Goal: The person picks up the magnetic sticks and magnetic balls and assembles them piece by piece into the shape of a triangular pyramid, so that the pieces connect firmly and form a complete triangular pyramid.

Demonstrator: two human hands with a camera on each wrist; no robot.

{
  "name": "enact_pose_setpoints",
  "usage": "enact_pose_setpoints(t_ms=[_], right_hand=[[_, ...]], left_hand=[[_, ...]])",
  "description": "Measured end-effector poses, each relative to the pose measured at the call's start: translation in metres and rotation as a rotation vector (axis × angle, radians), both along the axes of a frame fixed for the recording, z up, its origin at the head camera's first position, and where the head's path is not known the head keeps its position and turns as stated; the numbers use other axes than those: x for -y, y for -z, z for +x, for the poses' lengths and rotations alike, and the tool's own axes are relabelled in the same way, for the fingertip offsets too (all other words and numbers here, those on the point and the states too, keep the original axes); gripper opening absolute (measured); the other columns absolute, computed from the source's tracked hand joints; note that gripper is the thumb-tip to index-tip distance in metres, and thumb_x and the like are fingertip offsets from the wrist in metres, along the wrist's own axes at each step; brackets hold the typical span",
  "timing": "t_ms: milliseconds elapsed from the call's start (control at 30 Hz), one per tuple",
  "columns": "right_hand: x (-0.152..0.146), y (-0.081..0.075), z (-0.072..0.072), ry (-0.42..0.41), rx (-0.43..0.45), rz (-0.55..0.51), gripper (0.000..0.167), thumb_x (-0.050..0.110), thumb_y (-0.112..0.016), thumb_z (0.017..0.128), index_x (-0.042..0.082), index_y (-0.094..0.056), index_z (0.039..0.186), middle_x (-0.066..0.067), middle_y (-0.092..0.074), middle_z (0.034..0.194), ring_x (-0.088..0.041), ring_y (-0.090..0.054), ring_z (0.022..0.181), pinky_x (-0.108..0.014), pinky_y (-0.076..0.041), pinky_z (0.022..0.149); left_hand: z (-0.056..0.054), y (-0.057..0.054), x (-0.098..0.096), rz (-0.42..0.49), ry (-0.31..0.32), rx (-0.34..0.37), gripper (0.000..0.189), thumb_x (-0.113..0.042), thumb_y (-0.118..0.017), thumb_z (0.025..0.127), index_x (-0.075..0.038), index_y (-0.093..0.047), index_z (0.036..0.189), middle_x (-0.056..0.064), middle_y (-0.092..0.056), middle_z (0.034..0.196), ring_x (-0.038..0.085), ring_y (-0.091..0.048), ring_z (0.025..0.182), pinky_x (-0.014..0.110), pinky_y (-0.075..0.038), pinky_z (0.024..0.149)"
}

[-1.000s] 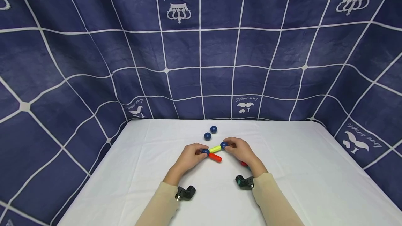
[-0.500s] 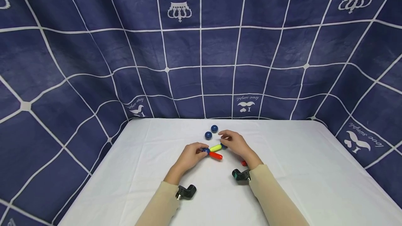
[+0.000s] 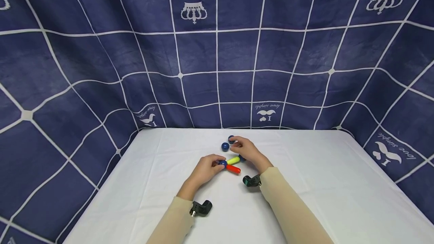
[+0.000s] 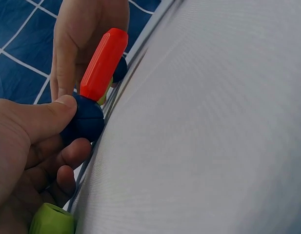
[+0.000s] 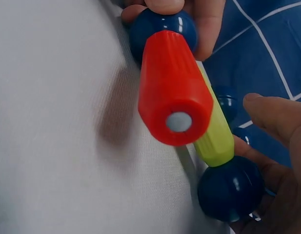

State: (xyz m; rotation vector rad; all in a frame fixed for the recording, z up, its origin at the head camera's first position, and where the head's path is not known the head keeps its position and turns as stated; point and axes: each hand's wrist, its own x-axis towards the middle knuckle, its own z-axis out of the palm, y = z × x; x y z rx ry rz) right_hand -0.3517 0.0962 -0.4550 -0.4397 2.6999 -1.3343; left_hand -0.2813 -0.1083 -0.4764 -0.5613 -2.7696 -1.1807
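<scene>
Pinching left grip [image 3: 202, 169], spread right grip [image 3: 248, 150]
Midway across the cloth-covered counter [image 3: 159, 183], the left grip holds the blue joint ball [image 3: 223, 163] and, slackening, could let it twist. The smooth near ball [image 3: 225, 147] and far ball [image 3: 231, 141] might roll if nudged; then come the faceted yellow rod [image 3: 233, 160] and red rod [image 3: 234, 169], the glossy end ball [image 5: 230, 187], and the right grip, which could knock that ball loose. Whether it touches the far ball is hard to tell.
</scene>
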Motion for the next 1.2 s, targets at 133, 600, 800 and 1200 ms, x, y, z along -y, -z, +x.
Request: enact_pose_setpoints(t_ms=[133, 600, 800, 1200], right_hand=[[0.005, 0.001, -0.004, -0.008, 0.000, 0.019, 0.043, 0.021, -0.069, 0.094, 0.017, -0.061, 0.136, -0.011, -0.070, 0.116, -0.024, -0.064, 0.105, -0.041, -0.054, 0.093], [0.012, 0.003, -0.010, -0.032, 0.021, 0.070, 0.042, 0.022, -0.070, 0.092, 0.018, -0.063, 0.134, -0.008, -0.067, 0.108, -0.021, -0.058, 0.095, -0.037, -0.049, 0.086], [0.014, 0.005, -0.009, 0.002, -0.001, 0.080, 0.036, 0.023, -0.073, 0.091, 0.022, -0.067, 0.126, -0.005, -0.067, 0.104, -0.019, -0.058, 0.092, -0.033, -0.047, 0.083], [0.017, 0.006, -0.004, 0.074, -0.029, 0.080, 0.026, 0.025, -0.077, 0.087, 0.021, -0.072, 0.112, -0.002, -0.069, 0.098, -0.018, -0.059, 0.091, -0.032, -0.044, 0.083]], left_hand=[[-0.001, 0.000, 0.000, -0.001, 0.001, -0.008, 0.026, -0.018, -0.073, 0.092, -0.014, -0.073, 0.117, 0.002, -0.072, 0.109, 0.009, -0.060, 0.087, 0.026, -0.050, 0.078], [-0.001, 0.000, 0.000, 0.001, 0.001, 0.006, 0.026, -0.017, -0.072, 0.092, -0.015, -0.073, 0.117, 0.002, -0.072, 0.110, 0.010, -0.061, 0.088, 0.028, -0.051, 0.080], [-0.001, 0.000, 0.000, 0.002, -0.001, 0.014, 0.026, -0.017, -0.072, 0.092, -0.014, -0.073, 0.118, 0.003, -0.072, 0.111, 0.010, -0.062, 0.090, 0.030, -0.053, 0.081], [-0.002, 0.002, 0.001, 0.014, 0.002, 0.018, 0.026, -0.017, -0.072, 0.092, -0.013, -0.073, 0.118, 0.002, -0.071, 0.107, 0.010, -0.059, 0.087, 0.027, -0.051, 0.079]])
